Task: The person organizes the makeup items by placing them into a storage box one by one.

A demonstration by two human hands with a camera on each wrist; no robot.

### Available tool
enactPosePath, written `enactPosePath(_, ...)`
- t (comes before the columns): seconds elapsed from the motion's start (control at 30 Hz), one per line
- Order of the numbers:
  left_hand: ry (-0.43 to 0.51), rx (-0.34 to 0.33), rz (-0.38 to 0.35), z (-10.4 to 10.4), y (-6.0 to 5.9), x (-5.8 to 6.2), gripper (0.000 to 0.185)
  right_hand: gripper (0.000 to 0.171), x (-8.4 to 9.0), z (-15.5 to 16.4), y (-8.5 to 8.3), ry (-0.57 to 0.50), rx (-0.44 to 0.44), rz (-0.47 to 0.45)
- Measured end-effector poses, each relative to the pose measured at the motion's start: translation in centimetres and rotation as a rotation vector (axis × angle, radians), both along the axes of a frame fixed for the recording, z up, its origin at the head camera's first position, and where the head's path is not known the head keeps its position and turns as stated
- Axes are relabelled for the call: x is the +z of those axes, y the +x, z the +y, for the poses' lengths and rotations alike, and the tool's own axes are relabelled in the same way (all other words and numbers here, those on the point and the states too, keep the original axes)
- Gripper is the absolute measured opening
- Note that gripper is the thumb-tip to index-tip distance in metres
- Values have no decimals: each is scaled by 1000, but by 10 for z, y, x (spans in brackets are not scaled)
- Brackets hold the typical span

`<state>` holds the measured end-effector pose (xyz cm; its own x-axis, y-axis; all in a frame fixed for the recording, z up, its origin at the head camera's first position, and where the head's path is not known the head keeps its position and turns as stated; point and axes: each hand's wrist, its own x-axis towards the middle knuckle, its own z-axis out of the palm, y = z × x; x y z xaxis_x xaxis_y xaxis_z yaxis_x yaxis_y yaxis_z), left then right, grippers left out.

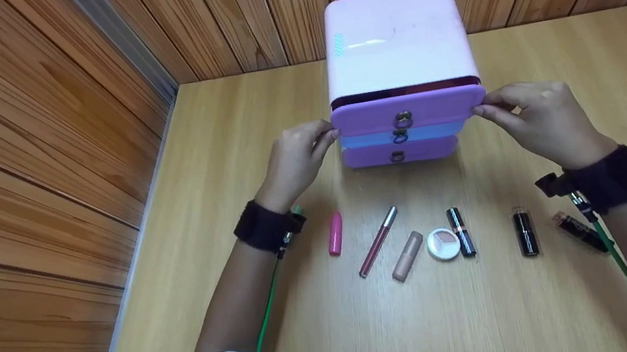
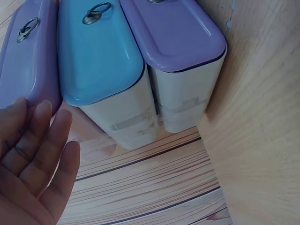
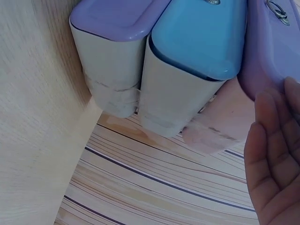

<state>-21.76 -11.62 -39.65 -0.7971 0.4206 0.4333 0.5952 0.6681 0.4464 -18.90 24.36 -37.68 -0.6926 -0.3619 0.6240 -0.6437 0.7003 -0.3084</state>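
A small pink and white chest with three drawers (image 1: 400, 43) stands at the back of the table. Its purple top drawer (image 1: 366, 116) sticks out a little, leaving a dark gap under the chest's top. My left hand (image 1: 300, 156) pinches the left edge of that drawer front between thumb and fingers; its other fingers are spread loosely in the left wrist view. At the right edge, my right hand (image 1: 548, 118) pinches the same front. Below it are the blue middle drawer (image 2: 101, 51) and the purple bottom drawer (image 3: 117, 18), each with a ring pull.
In front of the chest lie a pink tube (image 1: 335, 234), a lip gloss (image 1: 378, 243), a greyish-pink tube (image 1: 407, 257), a round compact (image 1: 443, 244) and a slim black tube (image 1: 461, 233). Farther right are two black lipsticks, one upright-lying (image 1: 525, 231), one slanted (image 1: 581, 231). Wooden panels (image 1: 292, 15) stand behind.
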Motion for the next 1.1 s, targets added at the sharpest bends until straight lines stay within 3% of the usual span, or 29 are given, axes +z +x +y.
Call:
enactPosePath(0.33, 18, 34, -37, 3, -9, 3, 26, 13, 3, -1, -9, 32, -52, -44)
enactPosePath(0.77, -8, 54, 73, 7, -14, 0, 31, 12, 1, 3, -12, 3, -90, -8)
enactPosePath(1.1, 47, 60, 14, 12, -16, -2, 28, 16, -13, -1, -5, -85, -147, -48)
